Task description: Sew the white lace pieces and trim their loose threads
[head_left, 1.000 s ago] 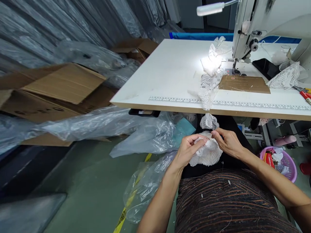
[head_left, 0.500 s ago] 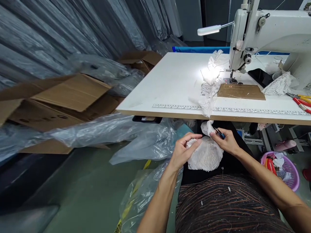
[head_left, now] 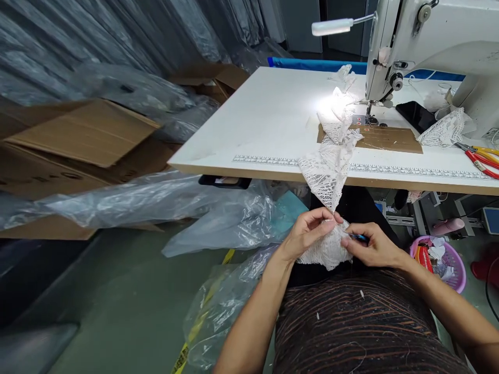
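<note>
White lace fabric (head_left: pixel 325 249) lies gathered on my lap, and a strip of the same lace (head_left: pixel 327 171) runs up from it over the table edge toward the sewing machine's needle area. My left hand (head_left: pixel 314 234) pinches the lace where the strip meets the lap piece. My right hand (head_left: pixel 370 244) is closed at the right side of the lace, its fingertips against it. Within its fingers sits a small dark tool with blue on it, probably thread snips (head_left: pixel 359 238), mostly hidden by the palm.
The white sewing machine (head_left: pixel 429 47) stands on the table (head_left: pixel 241 124) with brown card (head_left: pixel 390 140) by its needle. Red and yellow-handled pliers (head_left: pixel 483 158) lie at right. Below is a purple basket (head_left: pixel 460 265) of scraps. Cardboard boxes (head_left: pixel 86 130) and plastic sheeting (head_left: pixel 218 223) fill the left.
More lace strip has been drawn down over the table edge. My left hand has moved right onto the lace joint; my right hand has shifted slightly lower. The view has tilted a little.
</note>
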Action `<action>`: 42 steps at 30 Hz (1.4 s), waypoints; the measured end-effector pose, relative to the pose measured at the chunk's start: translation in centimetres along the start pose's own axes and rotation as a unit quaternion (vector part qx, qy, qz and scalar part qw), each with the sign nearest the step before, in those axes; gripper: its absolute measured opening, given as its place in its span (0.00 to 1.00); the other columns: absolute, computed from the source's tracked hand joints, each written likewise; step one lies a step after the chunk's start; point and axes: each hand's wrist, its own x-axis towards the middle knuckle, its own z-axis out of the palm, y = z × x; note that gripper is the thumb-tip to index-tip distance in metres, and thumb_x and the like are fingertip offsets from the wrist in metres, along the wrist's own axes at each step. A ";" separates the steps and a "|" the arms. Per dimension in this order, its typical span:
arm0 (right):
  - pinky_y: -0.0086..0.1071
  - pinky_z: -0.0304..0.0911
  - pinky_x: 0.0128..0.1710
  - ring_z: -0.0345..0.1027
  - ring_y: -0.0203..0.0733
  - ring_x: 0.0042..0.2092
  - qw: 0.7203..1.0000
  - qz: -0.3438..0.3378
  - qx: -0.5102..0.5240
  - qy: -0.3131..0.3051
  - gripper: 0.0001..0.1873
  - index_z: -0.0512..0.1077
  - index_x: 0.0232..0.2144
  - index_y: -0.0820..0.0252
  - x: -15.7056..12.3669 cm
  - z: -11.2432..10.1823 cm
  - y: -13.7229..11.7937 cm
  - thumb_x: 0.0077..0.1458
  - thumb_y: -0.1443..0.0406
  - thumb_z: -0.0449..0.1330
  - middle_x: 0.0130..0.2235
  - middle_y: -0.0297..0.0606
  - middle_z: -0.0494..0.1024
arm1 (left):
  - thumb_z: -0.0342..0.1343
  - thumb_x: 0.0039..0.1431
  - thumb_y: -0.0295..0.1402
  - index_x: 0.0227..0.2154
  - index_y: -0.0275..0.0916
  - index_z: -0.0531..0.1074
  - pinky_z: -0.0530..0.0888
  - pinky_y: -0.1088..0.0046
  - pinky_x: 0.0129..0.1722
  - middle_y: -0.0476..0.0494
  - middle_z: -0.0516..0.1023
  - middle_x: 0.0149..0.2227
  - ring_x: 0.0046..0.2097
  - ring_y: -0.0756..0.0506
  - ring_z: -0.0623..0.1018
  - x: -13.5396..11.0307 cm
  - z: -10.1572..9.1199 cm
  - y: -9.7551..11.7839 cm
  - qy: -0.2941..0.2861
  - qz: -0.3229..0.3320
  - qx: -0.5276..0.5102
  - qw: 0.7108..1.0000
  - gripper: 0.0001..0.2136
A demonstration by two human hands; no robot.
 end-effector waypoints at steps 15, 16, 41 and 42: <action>0.29 0.48 0.27 0.53 0.33 0.24 0.990 0.027 -0.130 0.054 0.34 0.71 0.27 0.61 3.9 -0.8 1.0 0.66 0.43 0.40 0.21 0.31 0.64 | 0.66 0.50 0.46 0.30 0.37 0.82 0.74 0.72 0.36 0.42 0.84 0.32 0.35 0.44 0.80 -0.3 -0.5 0.4 0.074 -0.003 0.078 0.994 0.15; 0.29 0.49 0.28 0.53 0.33 0.24 0.990 0.032 -0.124 0.057 0.34 0.72 0.28 0.61 3.7 -0.8 1.1 0.66 0.44 0.40 0.21 0.30 0.63 | 0.66 0.50 0.45 0.30 0.37 0.82 0.74 0.72 0.36 0.42 0.84 0.32 0.34 0.45 0.79 -0.3 -0.5 0.4 0.080 -0.005 0.076 0.994 0.15; 0.28 0.46 0.25 0.50 0.29 0.26 0.955 0.137 0.263 -0.011 0.30 0.71 0.34 0.62 1.0 0.9 0.8 0.42 0.42 0.68 0.24 0.26 0.61 | 0.65 0.53 0.37 0.44 0.36 0.77 0.68 0.76 0.27 0.45 0.78 0.31 0.28 0.50 0.72 -3.8 -2.0 3.3 -0.046 -0.033 0.135 0.989 0.17; 0.27 0.46 0.25 0.50 0.29 0.25 0.951 0.148 0.271 -0.012 0.31 0.72 0.35 0.62 0.9 1.0 0.9 0.41 0.42 0.68 0.24 0.26 0.62 | 0.65 0.54 0.37 0.44 0.36 0.77 0.67 0.77 0.26 0.47 0.77 0.30 0.28 0.51 0.70 -3.9 -2.2 3.4 -0.036 -0.029 0.153 0.987 0.16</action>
